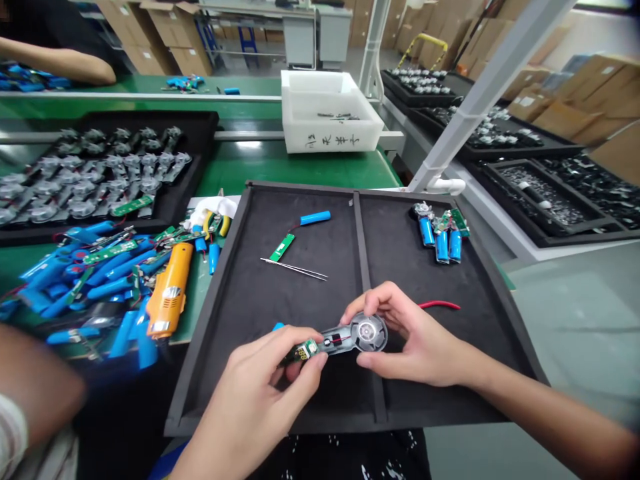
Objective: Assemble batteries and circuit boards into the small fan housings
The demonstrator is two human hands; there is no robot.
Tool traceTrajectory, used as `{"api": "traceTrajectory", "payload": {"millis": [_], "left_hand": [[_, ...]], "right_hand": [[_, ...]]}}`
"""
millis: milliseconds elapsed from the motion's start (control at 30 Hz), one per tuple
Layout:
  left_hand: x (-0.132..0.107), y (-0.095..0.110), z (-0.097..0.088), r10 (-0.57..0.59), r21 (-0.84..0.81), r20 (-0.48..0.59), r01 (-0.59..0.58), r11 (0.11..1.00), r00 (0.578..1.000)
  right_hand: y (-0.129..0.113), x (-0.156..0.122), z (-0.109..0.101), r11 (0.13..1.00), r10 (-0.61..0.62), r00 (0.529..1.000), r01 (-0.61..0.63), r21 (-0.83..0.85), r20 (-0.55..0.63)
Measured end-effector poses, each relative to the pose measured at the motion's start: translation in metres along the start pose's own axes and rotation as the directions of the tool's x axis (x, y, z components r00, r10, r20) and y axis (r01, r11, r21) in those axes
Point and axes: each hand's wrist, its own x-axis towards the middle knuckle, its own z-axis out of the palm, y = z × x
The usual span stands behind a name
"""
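Observation:
Over the black tray (320, 300), my right hand (415, 337) grips the round head of a grey handheld fan housing (367, 332) between thumb and fingers. A thin red wire and a small black part show in the housing's handle. Between the thumb and fingers of my left hand (273, 380) is a green circuit board (304, 350) with a digit display, right at the handle's end. Something blue (279, 327) peeks out behind the left fingers, mostly hidden. Farther up the tray lie tweezers (295, 269) and another circuit board (283, 247) wired to a blue battery (315, 218).
Left of the tray are an orange electric screwdriver (171, 290) and a heap of blue batteries (95, 273) with boards. Several fan assemblies fill a black foam tray (200, 143). A white bin (333, 137) stands behind. At right a slanted post (480, 100) rises. Another person's arm (60, 60) rests far left.

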Motion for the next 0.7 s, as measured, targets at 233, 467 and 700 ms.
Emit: {"api": "traceTrajectory", "payload": {"millis": [233, 467, 700], "left_hand": [[0.005, 0.003, 0.009, 0.016, 0.117, 0.037, -0.02, 0.993, 0.999], [0.006, 0.008, 0.011, -0.056, 0.236, 0.053, 0.042, 0.971, 0.997], [0.003, 0.005, 0.009, -0.037, 0.27, 0.097, 0.009, 0.963, 0.995]], "right_hand": [[-0.001, -0.007, 0.003, 0.996, -0.029, 1.0, 0.03, -0.08, 0.01], [0.003, -0.012, 0.004, 0.991, -0.062, 0.997, 0.067, -0.113, 0.045], [0.008, -0.012, 0.006, 0.986, -0.089, 0.994, 0.096, -0.138, 0.055]]}}
